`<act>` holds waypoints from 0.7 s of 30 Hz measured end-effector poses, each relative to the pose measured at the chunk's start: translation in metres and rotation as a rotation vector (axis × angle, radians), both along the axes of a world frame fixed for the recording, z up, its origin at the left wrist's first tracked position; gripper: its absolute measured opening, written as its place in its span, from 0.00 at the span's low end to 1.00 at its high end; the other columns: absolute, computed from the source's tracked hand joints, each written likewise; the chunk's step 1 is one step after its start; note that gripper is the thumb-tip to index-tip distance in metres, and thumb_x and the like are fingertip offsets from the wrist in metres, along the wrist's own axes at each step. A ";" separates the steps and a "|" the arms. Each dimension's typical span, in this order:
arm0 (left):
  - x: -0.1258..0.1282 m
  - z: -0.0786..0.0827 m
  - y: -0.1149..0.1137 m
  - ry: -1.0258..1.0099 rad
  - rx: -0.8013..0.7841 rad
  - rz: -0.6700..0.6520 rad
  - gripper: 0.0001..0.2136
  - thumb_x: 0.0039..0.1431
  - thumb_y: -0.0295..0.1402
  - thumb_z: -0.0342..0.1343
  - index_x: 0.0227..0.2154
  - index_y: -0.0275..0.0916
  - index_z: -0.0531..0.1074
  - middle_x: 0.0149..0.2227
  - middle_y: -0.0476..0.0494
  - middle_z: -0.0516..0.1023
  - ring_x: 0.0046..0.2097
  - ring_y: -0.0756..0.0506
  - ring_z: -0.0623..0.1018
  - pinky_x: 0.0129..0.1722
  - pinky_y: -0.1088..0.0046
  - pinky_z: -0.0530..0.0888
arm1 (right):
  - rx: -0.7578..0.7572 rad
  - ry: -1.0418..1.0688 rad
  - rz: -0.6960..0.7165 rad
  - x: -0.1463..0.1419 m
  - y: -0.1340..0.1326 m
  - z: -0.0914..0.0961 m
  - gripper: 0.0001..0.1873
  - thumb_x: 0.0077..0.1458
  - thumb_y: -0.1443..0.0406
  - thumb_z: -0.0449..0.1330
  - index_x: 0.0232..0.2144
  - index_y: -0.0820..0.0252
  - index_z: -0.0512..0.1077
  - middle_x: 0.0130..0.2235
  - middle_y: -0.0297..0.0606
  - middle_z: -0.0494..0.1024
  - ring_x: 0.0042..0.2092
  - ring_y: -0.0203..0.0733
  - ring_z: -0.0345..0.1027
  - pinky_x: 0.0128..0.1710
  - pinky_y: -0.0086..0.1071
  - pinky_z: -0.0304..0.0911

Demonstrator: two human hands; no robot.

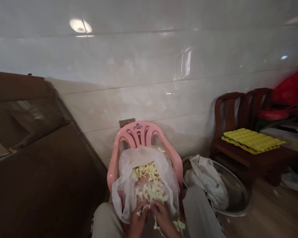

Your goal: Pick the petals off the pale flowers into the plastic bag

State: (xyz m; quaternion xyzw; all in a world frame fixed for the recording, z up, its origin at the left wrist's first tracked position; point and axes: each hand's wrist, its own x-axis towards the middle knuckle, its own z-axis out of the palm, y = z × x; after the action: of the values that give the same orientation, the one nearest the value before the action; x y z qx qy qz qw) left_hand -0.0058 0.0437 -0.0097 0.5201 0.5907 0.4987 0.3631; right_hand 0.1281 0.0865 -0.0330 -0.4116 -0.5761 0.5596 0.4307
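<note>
Pieces [152, 190], pale cream to yellow, thin, curved and petal-like, lie scattered over a bag [126, 162] on the seat of the pink chair [175, 160]. The bag is thin, cloudy plastic, crumpled into soft folds and spilling over the chair's front edge. Pieces look yellower and more tightly packed toward the chair's back, whiter and looser toward its front. A small heap [179, 225] of similar pieces sits by the chair's front right corner.

At the chair's front, the left hand [138, 216] has its grip pinched on one small, pale piece. The right hand [162, 216] meets it there, fingertips bunched at that same piece; whether its grip also pinches, I cannot tell. A pale sliver shows just below the right hand.

The chair is smooth moulded plastic, with rounded arms and a slotted back. Just right of it stands a wide, round, shiny metal basin [234, 186] with a crumpled white sack [208, 185] inside. Farther right of the chair, a dark wooden seat [240, 159] carries a yellow tray [253, 140], bumpy with moulded cups. Left of the chair rises a broad, flat brown panel [44, 185]. Behind the chair runs a wall [139, 59] of glossy, faintly marbled tiles.
</note>
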 end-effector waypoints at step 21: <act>0.005 0.012 -0.002 -0.129 -0.037 -0.045 0.26 0.54 0.59 0.57 0.33 0.37 0.78 0.26 0.49 0.73 0.26 0.48 0.71 0.26 0.75 0.68 | -0.213 0.189 0.068 0.003 -0.004 0.013 0.34 0.43 0.32 0.60 0.22 0.57 0.66 0.17 0.25 0.59 0.18 0.31 0.49 0.17 0.27 0.48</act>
State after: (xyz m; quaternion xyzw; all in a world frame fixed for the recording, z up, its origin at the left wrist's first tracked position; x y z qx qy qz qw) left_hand -0.0013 0.0413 0.0022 0.4935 0.5634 0.5117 0.4211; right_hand 0.1307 0.0820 -0.0195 -0.3807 -0.4838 0.6681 0.4178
